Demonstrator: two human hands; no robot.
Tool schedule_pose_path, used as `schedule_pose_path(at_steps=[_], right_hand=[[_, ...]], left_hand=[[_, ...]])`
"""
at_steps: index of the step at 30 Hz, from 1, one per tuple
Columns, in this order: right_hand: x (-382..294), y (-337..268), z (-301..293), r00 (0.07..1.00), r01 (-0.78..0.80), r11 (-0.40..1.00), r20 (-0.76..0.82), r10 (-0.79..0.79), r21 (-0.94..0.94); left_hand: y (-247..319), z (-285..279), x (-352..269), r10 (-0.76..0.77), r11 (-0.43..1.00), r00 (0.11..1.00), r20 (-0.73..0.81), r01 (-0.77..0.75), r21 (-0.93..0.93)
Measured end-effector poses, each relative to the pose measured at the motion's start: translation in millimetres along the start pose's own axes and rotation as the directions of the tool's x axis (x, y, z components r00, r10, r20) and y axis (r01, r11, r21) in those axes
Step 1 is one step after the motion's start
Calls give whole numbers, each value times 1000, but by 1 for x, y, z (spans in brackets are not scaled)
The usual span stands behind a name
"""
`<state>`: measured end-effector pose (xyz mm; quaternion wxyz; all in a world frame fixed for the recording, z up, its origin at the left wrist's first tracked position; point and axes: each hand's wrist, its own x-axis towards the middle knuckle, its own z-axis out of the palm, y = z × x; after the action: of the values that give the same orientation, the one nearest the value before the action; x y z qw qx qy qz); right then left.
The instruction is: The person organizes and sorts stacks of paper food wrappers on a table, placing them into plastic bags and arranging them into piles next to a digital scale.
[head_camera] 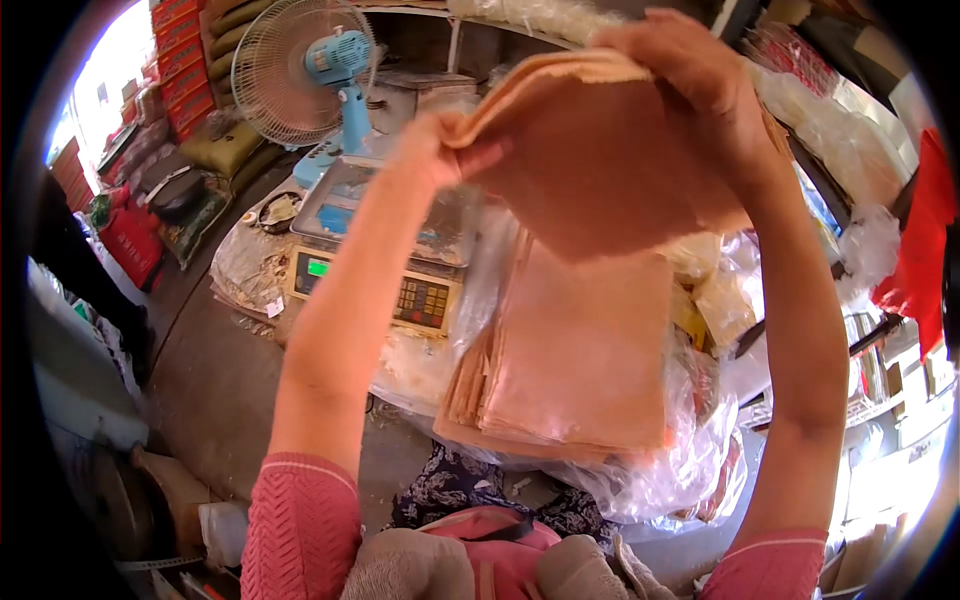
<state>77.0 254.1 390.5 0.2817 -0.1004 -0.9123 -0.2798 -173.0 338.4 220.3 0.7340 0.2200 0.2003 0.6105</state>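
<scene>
Raised before me is a wad of thin, flexible tan-brown sheets (592, 157), its far edge bent into layers. My left hand (450, 150) pinches the left edge, thumb on the near face. At the upper right corner, my right hand (690, 67) grips the same wad; blur hides some fingers. Below it lies a stack of similar flat sheets (581, 352) on clear plastic film (637, 480). Beneath my left forearm stands a digital weighing scale (424, 304) with a lit green display and a metal pan (442, 251). What the sheets are made of is not certain.
A light-blue electric fan (337, 60) stands behind the scale. A small dark dish (279, 210) sits left of the pan. Plastic-wrapped pale goods (720, 300) crowd the right. Red boxes (180, 67) and filled sacks (225, 146) line the back left. A person's dark-clad leg (97, 277) shows at left.
</scene>
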Motion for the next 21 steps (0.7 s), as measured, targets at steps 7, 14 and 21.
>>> schedule_pose_path(at_steps=[7,14,21], right_hand=[[-9,-10,132,946,-45,965,-300,124,258],[-124,-92,290,820,-528,807,408,402,266],[-158,-133,197,713,-701,571,455,534,427]], left_hand=[[79,-73,-55,684,690,722,101,-686,231],[4,-261,-86,386,914,793,-471,-260,311],[-20,-224,-87,409,898,749,-522,-230,374]])
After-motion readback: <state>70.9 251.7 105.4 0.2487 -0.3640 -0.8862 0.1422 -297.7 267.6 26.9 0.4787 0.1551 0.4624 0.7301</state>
